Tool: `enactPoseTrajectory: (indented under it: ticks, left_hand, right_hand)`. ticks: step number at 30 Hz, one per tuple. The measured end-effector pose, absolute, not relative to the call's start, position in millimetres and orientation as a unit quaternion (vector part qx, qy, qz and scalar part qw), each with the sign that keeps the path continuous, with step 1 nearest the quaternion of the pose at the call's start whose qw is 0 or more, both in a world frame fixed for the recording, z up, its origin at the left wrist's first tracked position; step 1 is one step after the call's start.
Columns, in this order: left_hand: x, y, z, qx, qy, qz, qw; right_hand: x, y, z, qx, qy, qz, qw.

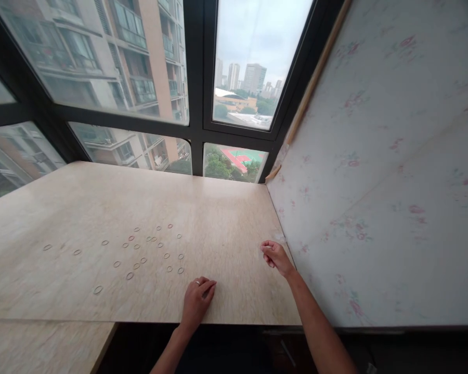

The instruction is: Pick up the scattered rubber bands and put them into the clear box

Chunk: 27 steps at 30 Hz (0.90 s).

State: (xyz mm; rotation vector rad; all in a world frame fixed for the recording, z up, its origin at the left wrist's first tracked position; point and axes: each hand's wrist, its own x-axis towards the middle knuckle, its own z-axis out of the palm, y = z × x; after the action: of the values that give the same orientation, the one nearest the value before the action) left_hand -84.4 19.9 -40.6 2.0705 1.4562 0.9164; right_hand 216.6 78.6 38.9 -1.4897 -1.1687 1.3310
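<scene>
Many thin rings, like small rubber bands, lie scattered flat on the left and middle of the stone-patterned sill. Most are dark or brownish, such as the ring [94, 292] nearest the front edge; a reddish ring [168, 227] lies farther back. My left hand [198, 300], with a ring on one finger, rests on the sill right of the bands, its fingers pressed together. Toward the wall, my right hand [275, 255] is closed in a pinch at the fingertips. What either hand holds, if anything, is too small to make out. Beside the right hand lies clear plastic [280, 237].
The wide beige sill [226, 218] ends at a front edge close to my forearms. A floral-papered wall [382, 171] bounds it on the right. Dark window frames [197, 93] rise along the back. A lower beige ledge [35, 343] is at the front left.
</scene>
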Motion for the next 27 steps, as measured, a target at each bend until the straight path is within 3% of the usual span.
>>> enactPoseTrajectory:
  ticks: [17, 27]
  left_hand:
    - [-81.1, 20.6, -41.0, 0.736, 0.545, 0.34, 0.217]
    - [-79.3, 17.2, -28.1, 0.721, 0.551, 0.337, 0.25]
  right_hand:
    - [254.6, 114.1, 19.3, -0.667, -0.541, 0.387, 0.335]
    - [199.6, 36.1, 3.4, -0.637, -0.549, 0.409, 0.355]
